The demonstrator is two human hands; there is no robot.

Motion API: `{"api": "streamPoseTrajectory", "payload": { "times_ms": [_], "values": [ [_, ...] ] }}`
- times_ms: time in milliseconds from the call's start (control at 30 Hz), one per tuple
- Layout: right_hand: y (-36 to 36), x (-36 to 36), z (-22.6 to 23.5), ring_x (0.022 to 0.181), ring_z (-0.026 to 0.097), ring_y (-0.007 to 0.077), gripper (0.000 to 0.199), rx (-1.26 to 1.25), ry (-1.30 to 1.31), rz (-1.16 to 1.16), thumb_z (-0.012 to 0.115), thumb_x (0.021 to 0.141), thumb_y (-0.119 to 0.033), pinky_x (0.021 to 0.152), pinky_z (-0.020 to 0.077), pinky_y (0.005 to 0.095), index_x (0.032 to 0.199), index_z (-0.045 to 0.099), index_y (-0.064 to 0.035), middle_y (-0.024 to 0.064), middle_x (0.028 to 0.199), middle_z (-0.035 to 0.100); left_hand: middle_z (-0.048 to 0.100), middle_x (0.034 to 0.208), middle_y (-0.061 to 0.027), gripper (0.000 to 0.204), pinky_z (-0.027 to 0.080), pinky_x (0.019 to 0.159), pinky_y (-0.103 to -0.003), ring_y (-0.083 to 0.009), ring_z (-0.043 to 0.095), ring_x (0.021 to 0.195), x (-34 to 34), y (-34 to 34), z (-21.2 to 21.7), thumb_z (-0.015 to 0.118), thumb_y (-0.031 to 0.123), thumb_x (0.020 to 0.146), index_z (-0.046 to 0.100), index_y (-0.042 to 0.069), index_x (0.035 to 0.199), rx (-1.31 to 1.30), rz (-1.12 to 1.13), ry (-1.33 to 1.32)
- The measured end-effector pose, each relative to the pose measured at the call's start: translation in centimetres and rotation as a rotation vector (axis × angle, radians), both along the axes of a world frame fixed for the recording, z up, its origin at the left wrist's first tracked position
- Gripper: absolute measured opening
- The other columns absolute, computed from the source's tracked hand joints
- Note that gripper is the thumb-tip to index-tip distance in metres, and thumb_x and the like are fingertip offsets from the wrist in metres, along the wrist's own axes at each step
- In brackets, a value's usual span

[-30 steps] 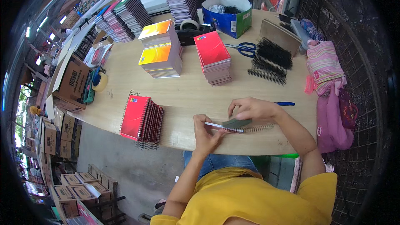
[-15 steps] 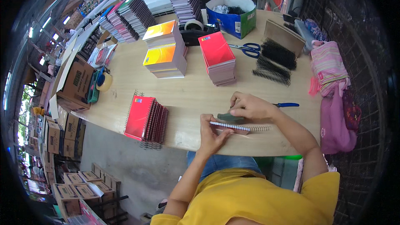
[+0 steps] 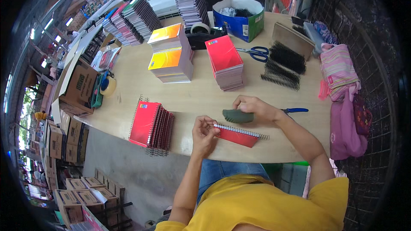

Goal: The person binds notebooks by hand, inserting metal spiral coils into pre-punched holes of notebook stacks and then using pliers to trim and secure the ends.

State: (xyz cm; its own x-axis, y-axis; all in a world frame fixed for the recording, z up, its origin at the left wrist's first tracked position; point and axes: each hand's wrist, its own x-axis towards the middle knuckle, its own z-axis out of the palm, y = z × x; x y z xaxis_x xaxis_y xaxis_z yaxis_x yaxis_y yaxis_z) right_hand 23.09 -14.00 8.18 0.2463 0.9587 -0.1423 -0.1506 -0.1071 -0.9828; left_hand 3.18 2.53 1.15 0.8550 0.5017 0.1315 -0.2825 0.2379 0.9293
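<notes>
Presently, a red notebook (image 3: 238,138) is pinched at its left end by the curled fingers and thumb of the left hand (image 3: 203,137), that corner being partly covered; a green pad (image 3: 236,116) is gripped by the bent right hand (image 3: 256,108), its right end obscured; a blue tool's (image 3: 297,110) tip is hard to make out beside the forearm; the notebook is set near the table's (image 3: 184,96) front edge; bare surface is seen leftward, before the red stack (image 3: 144,125).

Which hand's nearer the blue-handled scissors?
Right. The right hand, holding a dark green piece, is below the scissors in view; the left hand is farther, lower left, gripping a red spiral notebook.
</notes>
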Motion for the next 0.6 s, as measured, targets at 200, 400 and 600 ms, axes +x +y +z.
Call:
{"api": "streamPoseTrajectory", "payload": {
  "times_ms": [200, 400, 600],
  "values": [
    [-1.2, -0.1, -0.1, 0.110, 0.060, 0.0288, 0.040, 0.041, -0.721, -0.055, 0.066, 0.094, -0.035, 0.095, 0.0486, 0.0394, 0.119, 0.068, -0.0030, 0.0164, 0.128, 0.056, 0.063, 0.105, -0.0096, 0.056, 0.058, 0.079, -0.027, -0.0139, 0.064, 0.092, 0.1, -0.1, 0.4, 0.072, -0.010, 0.084, 0.042, 0.007, 0.129, -0.073, -0.008, -0.030],
    [-14.0, -1.2, -0.9, 0.122, 0.053, 0.0366, 0.058, -0.456, -1.449, -0.563, 0.076, 0.083, -0.029, 0.110, 0.0381, 0.0456, 0.136, 0.059, -0.0103, 0.0186, 0.136, 0.050, 0.064, 0.101, -0.0107, 0.067, 0.059, 0.078, -0.028, -0.0139, 0.065, 0.089, -0.9, -0.3, 2.0, 0.070, -0.008, 0.086, 0.035, 0.009, 0.142, -0.132, 0.080, 0.008],
    [-17.3, -0.9, -5.8, 0.111, 0.056, 0.0371, 0.049, -0.347, -1.329, -0.764, 0.072, 0.085, -0.015, 0.099, 0.0441, 0.0472, 0.132, 0.058, -0.0046, 0.0182, 0.117, 0.056, 0.066, 0.105, -0.0128, 0.075, 0.059, 0.077, -0.026, -0.0140, 0.067, 0.089, -0.7, -1.4, 4.9, 0.066, -0.009, 0.089, 0.029, 0.010, 0.151, -0.188, 0.037, 0.102]
  ]
}}
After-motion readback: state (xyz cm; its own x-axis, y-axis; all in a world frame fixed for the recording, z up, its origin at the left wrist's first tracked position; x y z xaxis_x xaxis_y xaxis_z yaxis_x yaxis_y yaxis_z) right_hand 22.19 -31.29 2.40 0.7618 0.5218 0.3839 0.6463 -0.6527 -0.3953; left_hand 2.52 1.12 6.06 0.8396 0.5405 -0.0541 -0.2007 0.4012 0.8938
